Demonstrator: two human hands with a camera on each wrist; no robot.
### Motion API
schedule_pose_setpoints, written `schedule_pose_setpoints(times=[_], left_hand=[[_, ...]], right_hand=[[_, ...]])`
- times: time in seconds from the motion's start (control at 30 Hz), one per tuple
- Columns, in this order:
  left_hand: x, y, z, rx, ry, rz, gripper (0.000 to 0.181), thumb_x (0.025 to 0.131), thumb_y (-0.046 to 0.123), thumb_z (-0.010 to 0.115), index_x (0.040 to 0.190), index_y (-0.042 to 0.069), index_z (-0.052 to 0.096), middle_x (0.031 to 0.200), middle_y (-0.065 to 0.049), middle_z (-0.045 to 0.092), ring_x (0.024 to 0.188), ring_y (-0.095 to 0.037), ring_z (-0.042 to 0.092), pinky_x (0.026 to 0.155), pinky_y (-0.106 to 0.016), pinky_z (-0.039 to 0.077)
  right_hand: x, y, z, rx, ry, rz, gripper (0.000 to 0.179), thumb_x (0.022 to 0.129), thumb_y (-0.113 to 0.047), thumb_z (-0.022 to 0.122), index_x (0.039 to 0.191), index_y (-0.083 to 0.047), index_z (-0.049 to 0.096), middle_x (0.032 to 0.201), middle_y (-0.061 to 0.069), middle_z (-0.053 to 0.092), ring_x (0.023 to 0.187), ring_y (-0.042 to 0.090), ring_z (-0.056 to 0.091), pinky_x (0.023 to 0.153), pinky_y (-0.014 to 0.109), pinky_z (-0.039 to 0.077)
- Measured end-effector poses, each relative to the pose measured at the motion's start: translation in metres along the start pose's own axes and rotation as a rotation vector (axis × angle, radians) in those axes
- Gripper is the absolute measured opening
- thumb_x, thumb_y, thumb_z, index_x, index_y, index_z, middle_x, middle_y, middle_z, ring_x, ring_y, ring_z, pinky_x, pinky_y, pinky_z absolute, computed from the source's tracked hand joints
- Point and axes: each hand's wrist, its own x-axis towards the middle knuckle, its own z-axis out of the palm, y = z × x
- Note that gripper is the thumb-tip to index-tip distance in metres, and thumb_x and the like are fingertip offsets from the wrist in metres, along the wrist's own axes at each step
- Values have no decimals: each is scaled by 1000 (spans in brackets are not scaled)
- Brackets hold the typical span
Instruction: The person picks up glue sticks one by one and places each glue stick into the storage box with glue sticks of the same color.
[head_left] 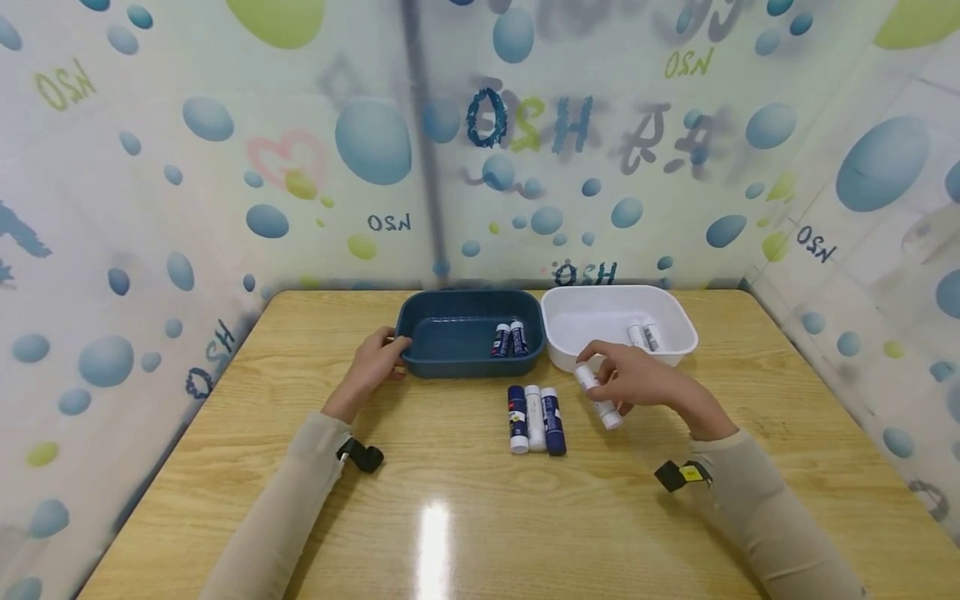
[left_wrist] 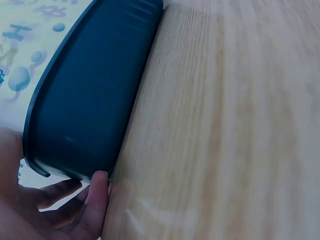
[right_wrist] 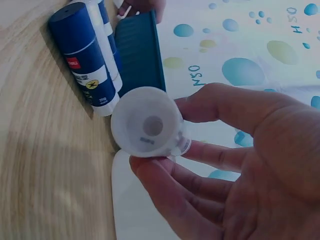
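Note:
My right hand (head_left: 633, 377) pinches a white glue stick (head_left: 597, 396) between thumb and fingers, tilted, in front of the white bin. Its round hollow end (right_wrist: 145, 122) faces the camera in the right wrist view. My left hand (head_left: 372, 360) holds the left end of the dark blue bin (head_left: 472, 368), thumb at the rim and fingers against the end wall. Two navy glue sticks (head_left: 508, 340) lie inside that bin. Two white glue sticks (head_left: 642, 337) lie in the white bin (head_left: 558, 325). Between my hands, a navy glue stick with a white end (head_left: 517, 419), a white one (head_left: 535, 417) and another navy one (head_left: 553, 421) lie side by side.
Both bins stand next to each other at the back of the wooden table (head_left: 450, 483). A printed curtain (head_left: 480, 192) with blue and green drops hangs behind the table and along its sides. Each wrist wears a small black camera.

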Motion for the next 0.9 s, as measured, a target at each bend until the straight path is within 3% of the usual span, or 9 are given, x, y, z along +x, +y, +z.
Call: schedule_pose_setpoints(times=[0.5, 0.9], left_hand=[[1, -1, 0, -4, -5, -2, 54, 107, 35, 48, 150, 2, 45, 130, -23, 59, 92, -20, 62, 73, -29, 62], [2, 0, 1, -3, 1, -12, 54, 106, 35, 49, 149, 2, 46, 129, -22, 60, 91, -20, 62, 71, -28, 62]], right_hand=[[-8, -7, -12, 33, 12, -43, 51, 95, -19, 74, 139, -8, 50, 100, 15, 65, 82, 22, 64, 64, 35, 63], [-10, -13, -29, 40, 66, -59, 49, 96, -16, 72, 139, -7, 51, 100, 15, 67, 76, 22, 65, 63, 35, 63]])
